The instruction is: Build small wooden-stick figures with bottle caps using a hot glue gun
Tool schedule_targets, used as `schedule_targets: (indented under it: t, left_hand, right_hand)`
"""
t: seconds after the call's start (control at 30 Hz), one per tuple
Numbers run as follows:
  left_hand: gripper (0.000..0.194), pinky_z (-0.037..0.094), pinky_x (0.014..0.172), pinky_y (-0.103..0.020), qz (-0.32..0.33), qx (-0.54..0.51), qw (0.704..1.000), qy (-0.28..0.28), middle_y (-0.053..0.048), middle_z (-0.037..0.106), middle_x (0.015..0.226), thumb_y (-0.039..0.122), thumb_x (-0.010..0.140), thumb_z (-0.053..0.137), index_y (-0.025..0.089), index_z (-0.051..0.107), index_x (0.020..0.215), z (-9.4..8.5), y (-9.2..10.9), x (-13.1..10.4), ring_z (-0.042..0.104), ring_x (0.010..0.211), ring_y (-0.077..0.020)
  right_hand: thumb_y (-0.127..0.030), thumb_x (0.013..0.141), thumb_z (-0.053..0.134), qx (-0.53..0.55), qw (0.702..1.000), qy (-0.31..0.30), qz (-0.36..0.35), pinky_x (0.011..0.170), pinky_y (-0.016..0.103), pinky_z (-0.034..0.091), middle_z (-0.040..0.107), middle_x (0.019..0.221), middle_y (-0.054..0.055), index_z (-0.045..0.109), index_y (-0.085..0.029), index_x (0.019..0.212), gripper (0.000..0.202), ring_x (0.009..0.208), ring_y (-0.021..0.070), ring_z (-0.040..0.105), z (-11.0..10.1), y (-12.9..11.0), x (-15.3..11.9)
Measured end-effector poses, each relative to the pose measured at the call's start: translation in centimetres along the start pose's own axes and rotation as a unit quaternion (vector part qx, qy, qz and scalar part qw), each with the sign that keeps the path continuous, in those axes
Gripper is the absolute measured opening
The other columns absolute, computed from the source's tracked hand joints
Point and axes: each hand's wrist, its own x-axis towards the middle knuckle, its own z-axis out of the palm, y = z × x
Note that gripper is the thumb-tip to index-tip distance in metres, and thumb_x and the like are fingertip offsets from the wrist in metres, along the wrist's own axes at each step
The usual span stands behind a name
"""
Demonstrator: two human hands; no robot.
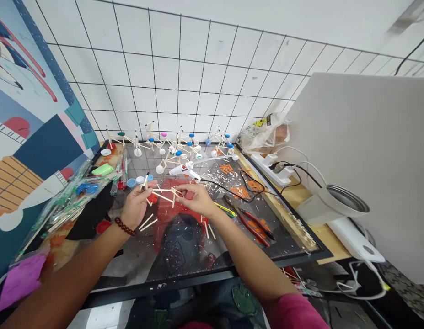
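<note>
My left hand (136, 203), with a beaded bracelet on its wrist, pinches the left end of a small frame of pale wooden sticks (163, 195). A dark-tipped stick rises from that end. At the frame's right end, the fingers of my right hand (196, 198) are closed on the sticks. Both hands are above the glass tabletop. Just behind them lies a white glue gun (184, 169) with a black cord. Loose sticks (148, 222) lie below my left hand, and two more (209, 230) lie below my right hand.
Several stick models with coloured caps (178, 153) stand along the back. Red-handled pliers (254, 226) and a yellow-green cutter (225, 209) lie at right, near wood scraps. A power strip (273, 169) and white container (331, 205) are farther right. Plastic packets (71, 196) cover the left side.
</note>
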Motion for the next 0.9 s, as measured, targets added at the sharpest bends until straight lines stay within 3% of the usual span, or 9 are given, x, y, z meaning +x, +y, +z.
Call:
schedule_targets:
  t: [0.33,0.6,0.8,0.9]
  left_hand:
    - [0.013,0.046,0.101,-0.039,-0.007,-0.004,1.000,-0.015,-0.008,0.073,0.101,0.027,0.064,0.081,0.020,0.075,0.074,0.0,0.2,0.0,0.060,0.116,-0.0278]
    - [0.015,0.050,0.095,-0.039,-0.025,-0.012,1.000,-0.006,-0.008,0.075,0.101,0.027,0.064,0.082,0.020,0.078,0.075,-0.2,0.1,0.1,0.062,0.111,-0.0282]
    - [0.011,0.050,0.097,-0.040,-0.022,-0.011,1.000,-0.016,-0.009,0.076,0.102,0.025,0.065,0.079,0.019,0.077,0.074,-0.2,0.2,0.1,0.063,0.113,-0.0290]
    - [0.011,0.048,0.100,-0.041,-0.015,-0.010,1.000,-0.016,-0.009,0.076,0.100,0.025,0.064,0.080,0.019,0.077,0.072,-0.3,0.2,0.1,0.062,0.116,-0.0298]
  right_hand:
    - [-0.028,0.074,0.076,0.007,1.000,0.001,-0.003,0.077,0.033,0.055,0.076,0.090,0.002,0.074,-0.023,0.107,0.033,0.074,0.0158,0.065,-0.3,-0.1,-0.1]
    - [-0.021,0.076,0.059,0.066,0.992,0.088,0.060,0.081,0.036,0.055,0.077,0.096,0.004,0.076,-0.021,0.096,0.026,0.083,0.0191,0.069,-2.0,0.8,0.1]
    - [-0.016,0.070,0.058,0.046,0.995,0.061,0.062,0.086,0.036,0.054,0.078,0.092,0.004,0.076,-0.020,0.087,0.025,0.088,0.0216,0.072,-1.6,1.0,0.0]
    - [-0.017,0.072,0.061,0.028,0.998,0.040,0.034,0.089,0.037,0.052,0.078,0.098,0.005,0.076,-0.021,0.093,0.026,0.093,0.0221,0.071,-1.5,0.5,-0.1]
